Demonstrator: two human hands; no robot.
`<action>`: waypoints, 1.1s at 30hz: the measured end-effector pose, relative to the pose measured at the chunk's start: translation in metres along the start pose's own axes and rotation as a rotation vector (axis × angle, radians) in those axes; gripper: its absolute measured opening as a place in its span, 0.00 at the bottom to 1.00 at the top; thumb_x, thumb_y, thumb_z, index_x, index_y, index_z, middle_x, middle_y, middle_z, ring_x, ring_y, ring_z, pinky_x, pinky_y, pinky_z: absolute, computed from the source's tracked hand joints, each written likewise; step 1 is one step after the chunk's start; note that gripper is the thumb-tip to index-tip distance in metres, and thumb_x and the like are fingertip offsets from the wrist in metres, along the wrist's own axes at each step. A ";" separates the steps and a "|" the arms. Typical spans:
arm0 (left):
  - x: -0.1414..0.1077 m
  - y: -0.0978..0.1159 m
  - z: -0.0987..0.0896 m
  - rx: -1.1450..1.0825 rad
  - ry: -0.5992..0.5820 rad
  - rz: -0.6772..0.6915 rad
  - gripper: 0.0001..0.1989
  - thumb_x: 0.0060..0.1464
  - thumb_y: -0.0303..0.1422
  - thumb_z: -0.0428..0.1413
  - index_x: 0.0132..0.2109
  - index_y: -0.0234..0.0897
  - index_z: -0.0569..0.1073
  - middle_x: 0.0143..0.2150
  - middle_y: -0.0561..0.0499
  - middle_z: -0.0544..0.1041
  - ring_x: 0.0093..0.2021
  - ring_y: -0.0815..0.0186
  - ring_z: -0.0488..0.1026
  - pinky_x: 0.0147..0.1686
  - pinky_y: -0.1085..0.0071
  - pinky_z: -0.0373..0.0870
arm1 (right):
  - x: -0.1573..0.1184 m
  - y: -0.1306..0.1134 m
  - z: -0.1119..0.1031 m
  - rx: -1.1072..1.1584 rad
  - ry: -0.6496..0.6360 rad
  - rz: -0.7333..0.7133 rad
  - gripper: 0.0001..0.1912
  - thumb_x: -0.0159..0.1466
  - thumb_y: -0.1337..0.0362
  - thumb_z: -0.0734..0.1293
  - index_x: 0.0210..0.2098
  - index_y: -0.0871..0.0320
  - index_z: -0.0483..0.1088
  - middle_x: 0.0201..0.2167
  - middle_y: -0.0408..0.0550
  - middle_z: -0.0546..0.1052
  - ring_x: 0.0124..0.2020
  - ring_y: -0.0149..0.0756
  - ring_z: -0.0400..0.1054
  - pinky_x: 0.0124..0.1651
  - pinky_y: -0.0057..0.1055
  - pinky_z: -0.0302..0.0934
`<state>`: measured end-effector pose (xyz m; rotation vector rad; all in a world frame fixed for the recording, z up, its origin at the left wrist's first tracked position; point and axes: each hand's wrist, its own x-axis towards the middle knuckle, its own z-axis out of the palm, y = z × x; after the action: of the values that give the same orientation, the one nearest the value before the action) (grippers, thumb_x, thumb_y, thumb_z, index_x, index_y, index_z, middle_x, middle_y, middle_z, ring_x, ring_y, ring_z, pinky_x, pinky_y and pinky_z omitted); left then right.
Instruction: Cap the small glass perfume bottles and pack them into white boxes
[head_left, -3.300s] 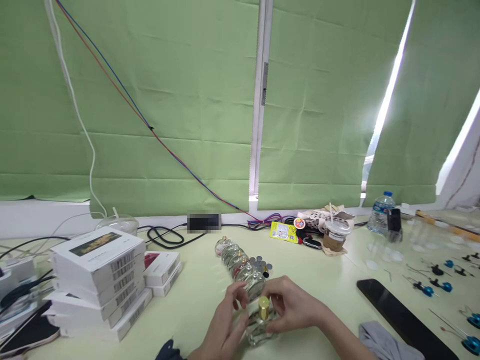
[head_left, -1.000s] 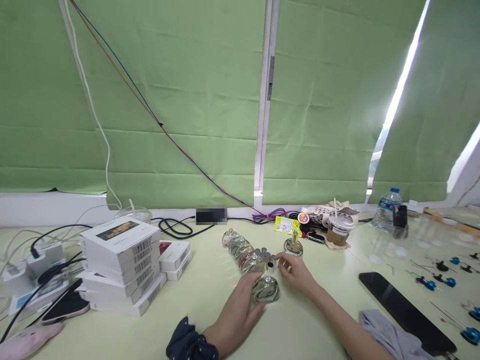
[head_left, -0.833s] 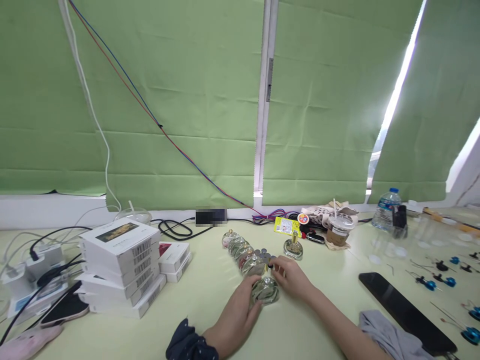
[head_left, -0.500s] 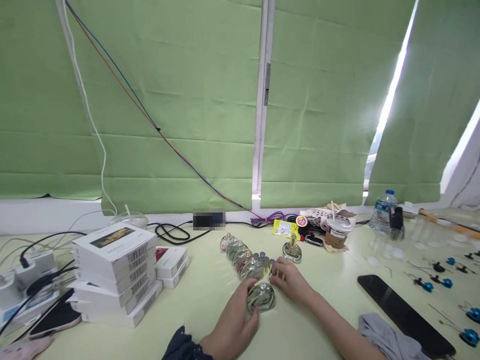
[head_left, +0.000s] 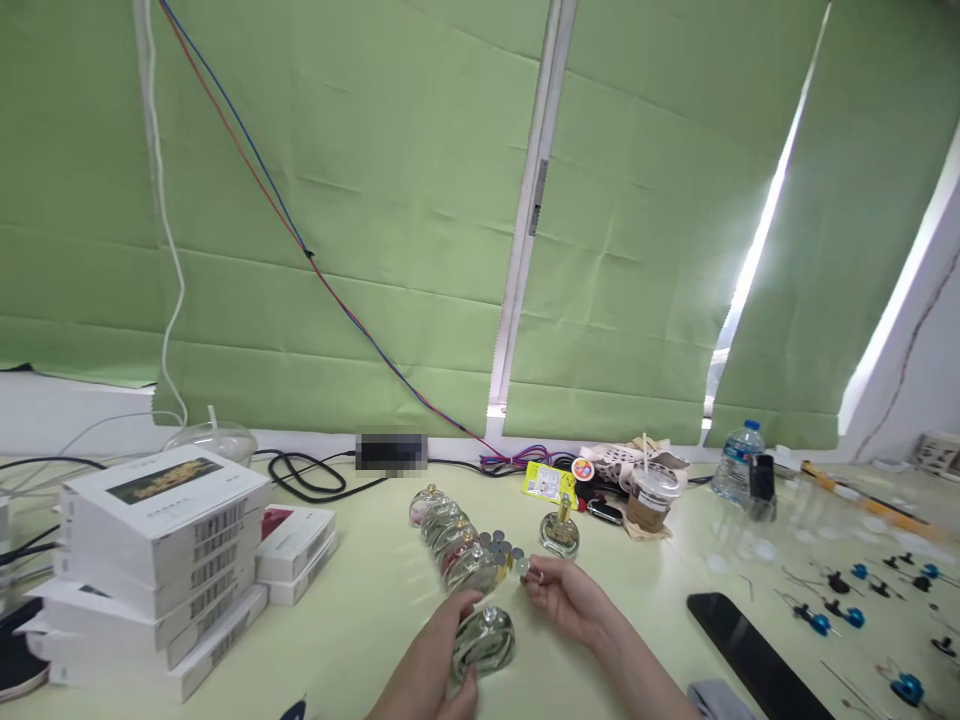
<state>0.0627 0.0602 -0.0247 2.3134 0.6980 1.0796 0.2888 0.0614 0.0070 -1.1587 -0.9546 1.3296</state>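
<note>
My left hand (head_left: pixel 442 660) is wrapped round the left side of a round glass bottle (head_left: pixel 484 641) at the front middle of the table. My right hand (head_left: pixel 555 595) pinches a small pale disc (head_left: pixel 523 566) between thumb and forefinger, to the right of and beyond that bottle. Several similar glass bottles (head_left: pixel 450 535) stand in a slanting row beyond my left hand. Beside the row lie small grey discs (head_left: pixel 499 546). A separate glass bottle with a gold neck (head_left: pixel 560 532) stands beyond my right hand.
White boxes (head_left: pixel 161 560) are stacked at left. A drink cup (head_left: pixel 651 497), a yellow packet (head_left: pixel 550 482) and a water bottle (head_left: pixel 739 460) stand or lie at the back. A black phone-like slab (head_left: pixel 754 655) and small blue parts (head_left: pixel 817 622) are at right.
The view has shifted. My right hand has drawn back from the grey discs, and a pale disc now shows between its fingertips. My left hand still holds the bottle.
</note>
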 end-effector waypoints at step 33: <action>-0.007 -0.002 0.001 -0.015 -0.060 -0.020 0.26 0.60 0.31 0.49 0.63 0.46 0.52 0.61 0.44 0.67 0.58 0.58 0.67 0.57 0.63 0.65 | -0.023 -0.025 0.000 0.220 -0.337 -0.159 0.16 0.54 0.57 0.73 0.34 0.55 0.64 0.25 0.38 0.67 0.20 0.22 0.48 0.20 0.19 0.41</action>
<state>0.0596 0.0570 -0.0303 2.3115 0.6856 0.9988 0.2928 0.0408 0.0344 -0.6888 -1.0845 1.4845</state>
